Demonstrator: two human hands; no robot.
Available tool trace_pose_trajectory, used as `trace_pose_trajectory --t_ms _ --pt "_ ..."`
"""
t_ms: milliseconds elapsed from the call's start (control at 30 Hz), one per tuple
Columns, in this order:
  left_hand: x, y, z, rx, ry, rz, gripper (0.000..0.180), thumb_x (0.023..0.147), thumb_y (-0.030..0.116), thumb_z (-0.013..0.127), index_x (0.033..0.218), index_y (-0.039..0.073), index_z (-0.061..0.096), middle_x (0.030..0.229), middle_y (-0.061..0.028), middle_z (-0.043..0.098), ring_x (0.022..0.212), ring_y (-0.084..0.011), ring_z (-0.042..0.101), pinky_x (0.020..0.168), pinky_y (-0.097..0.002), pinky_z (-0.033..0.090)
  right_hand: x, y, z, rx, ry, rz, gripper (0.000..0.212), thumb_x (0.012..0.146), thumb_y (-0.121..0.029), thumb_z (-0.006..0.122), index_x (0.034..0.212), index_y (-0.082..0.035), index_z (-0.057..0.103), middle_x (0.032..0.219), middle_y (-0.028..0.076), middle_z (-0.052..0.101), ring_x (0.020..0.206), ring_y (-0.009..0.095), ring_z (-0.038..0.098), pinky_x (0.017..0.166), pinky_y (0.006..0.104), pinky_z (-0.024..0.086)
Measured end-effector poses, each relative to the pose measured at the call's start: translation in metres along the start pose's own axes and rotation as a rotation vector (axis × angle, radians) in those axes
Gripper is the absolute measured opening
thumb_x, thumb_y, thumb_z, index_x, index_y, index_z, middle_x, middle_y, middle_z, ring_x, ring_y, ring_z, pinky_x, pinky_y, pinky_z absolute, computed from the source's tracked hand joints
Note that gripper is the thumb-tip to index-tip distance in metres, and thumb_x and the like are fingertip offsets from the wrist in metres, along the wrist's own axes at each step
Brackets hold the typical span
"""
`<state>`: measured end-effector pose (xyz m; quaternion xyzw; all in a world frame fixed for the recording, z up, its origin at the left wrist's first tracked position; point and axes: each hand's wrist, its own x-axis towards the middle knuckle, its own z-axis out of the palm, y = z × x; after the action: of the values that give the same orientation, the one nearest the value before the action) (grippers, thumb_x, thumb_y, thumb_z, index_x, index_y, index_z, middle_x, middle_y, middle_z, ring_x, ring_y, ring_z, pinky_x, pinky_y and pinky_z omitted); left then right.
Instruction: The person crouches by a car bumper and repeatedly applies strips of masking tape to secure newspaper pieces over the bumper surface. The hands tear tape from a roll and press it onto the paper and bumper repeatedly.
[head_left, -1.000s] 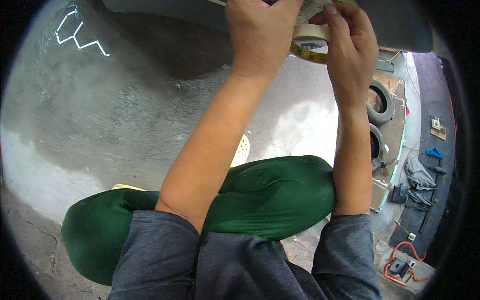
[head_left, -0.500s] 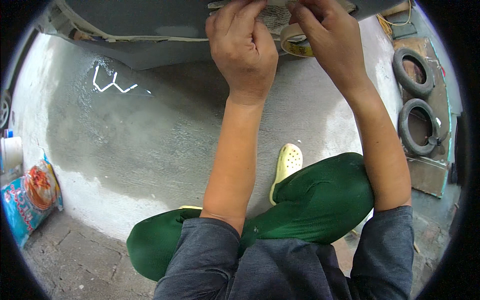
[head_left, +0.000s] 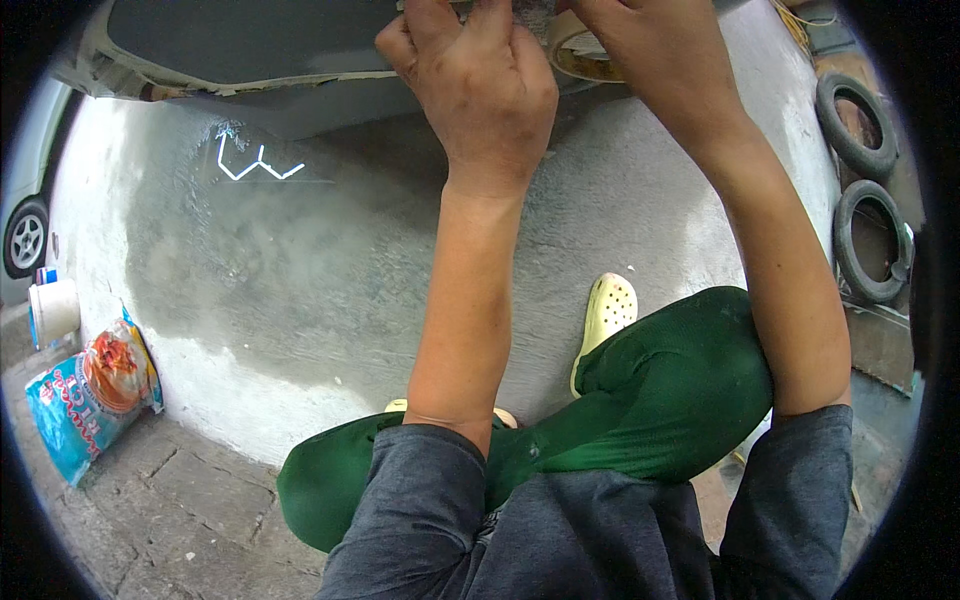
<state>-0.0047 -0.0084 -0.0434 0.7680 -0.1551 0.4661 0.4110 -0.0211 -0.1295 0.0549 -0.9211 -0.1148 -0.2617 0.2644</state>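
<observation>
At the top edge of the view my left hand (head_left: pixel 472 95) is closed, its fingers bent against a grey car body panel (head_left: pixel 240 40). Its fingertips are partly cut off, so what they pinch is hidden. My right hand (head_left: pixel 665 65) is closed at a roll of cream masking tape (head_left: pixel 588 70), which hangs tilted below its fingers. Between the two hands shows a bit of printed paper, like newspaper (head_left: pixel 534 14), lying against the panel. Along the panel's lower edge runs a pale, ragged strip (head_left: pixel 270 82).
Wet concrete floor (head_left: pixel 300 270) lies under the panel. Two black tyres (head_left: pixel 865 240) rest at the right. To the left are a blue printed bag (head_left: pixel 85 395), a white bucket (head_left: pixel 55 312) and a car wheel (head_left: pixel 26 237). My yellow clog (head_left: pixel 608 310) stands below my hands.
The view has turned, so the floor things sit farther right. Both hands now appear higher, with more of the fingers and newspaper cut off. The tape roll stays at my right hand.
</observation>
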Motion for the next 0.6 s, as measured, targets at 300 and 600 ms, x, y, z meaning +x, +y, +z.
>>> trace_pose_trajectory --t_ms 300,600 --pt "-0.013 0.003 0.014 0.064 -0.006 -0.064 0.048 0.089 0.004 0.059 0.136 0.006 0.067 0.124 -0.0175 0.055 0.119 -0.0338 0.046 0.104 -0.0468 0.031 0.003 0.002 0.006 0.080 -0.001 0.049 0.018 0.090 -0.012 0.070 0.094 0.005 0.073 0.086 0.022 0.073 0.077 0.034 0.073 0.068 0.0402 0.055" --pt "-0.012 -0.001 0.007 0.007 0.033 -0.137 0.041 0.090 0.005 0.062 0.131 0.005 0.069 0.112 -0.0199 0.060 0.105 -0.0371 0.058 0.094 -0.0458 0.044 0.005 0.017 0.020 0.048 0.094 -0.010 0.017 0.091 -0.013 0.072 0.094 0.003 0.075 0.084 0.020 0.074 0.075 0.032 0.073 0.067 0.0388 0.055"
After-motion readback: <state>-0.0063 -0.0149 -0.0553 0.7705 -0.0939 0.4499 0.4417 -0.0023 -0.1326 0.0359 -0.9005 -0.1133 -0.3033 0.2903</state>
